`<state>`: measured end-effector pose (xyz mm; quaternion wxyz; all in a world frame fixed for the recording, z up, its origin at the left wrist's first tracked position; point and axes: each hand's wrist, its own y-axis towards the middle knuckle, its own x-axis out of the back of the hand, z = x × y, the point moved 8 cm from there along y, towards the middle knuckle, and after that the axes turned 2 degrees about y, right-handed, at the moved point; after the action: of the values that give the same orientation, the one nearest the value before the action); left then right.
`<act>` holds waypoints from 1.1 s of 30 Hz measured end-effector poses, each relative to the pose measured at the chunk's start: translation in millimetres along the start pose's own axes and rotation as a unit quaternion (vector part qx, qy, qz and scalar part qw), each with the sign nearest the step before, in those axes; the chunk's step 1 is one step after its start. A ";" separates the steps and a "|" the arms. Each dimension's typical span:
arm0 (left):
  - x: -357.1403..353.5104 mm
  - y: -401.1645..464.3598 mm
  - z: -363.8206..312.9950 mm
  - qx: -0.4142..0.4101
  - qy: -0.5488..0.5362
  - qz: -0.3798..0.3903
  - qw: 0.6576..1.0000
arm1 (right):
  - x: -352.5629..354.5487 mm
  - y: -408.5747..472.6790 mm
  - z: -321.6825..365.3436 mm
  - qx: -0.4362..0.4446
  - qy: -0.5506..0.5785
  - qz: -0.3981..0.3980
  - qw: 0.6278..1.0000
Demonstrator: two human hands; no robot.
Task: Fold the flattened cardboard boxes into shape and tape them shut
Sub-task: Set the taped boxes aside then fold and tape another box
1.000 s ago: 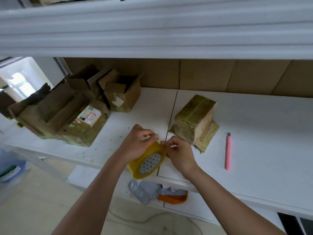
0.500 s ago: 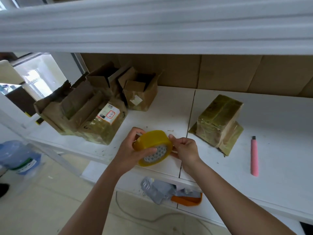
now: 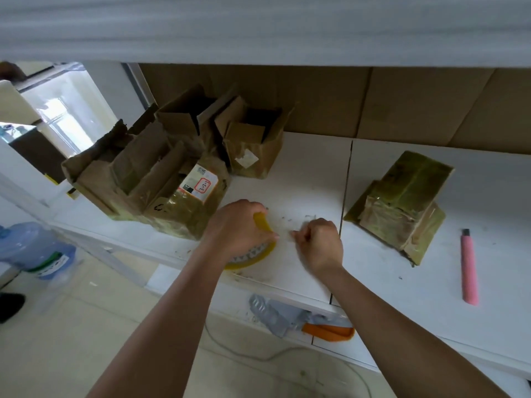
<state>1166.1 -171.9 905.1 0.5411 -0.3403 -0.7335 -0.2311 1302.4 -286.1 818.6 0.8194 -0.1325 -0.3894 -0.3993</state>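
Head view: left hand [image 3: 238, 228] covers most of the yellow tape roll [image 3: 260, 248], which lies at the desk [image 3: 304, 179] front edge; the grip is fingers curled over its rim. Right hand [image 3: 320, 244], just right of the roll, is fisted; any tape end it may be pinching is too blurred to confirm. Taped box [image 3: 402, 202] sits right of that grip, open boxes [image 3: 161, 170] left of the roll.
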 end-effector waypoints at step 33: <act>-85.2 -9.5 -188.4 -0.180 -0.371 -0.030 0.911 | 184.7 -44.8 -94.6 0.159 0.134 -0.005 0.978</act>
<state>1294.5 -332.6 882.3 0.1530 -0.4711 -0.8372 -0.2320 1388.7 -466.8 889.1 0.8728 0.0560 -0.3348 -0.3507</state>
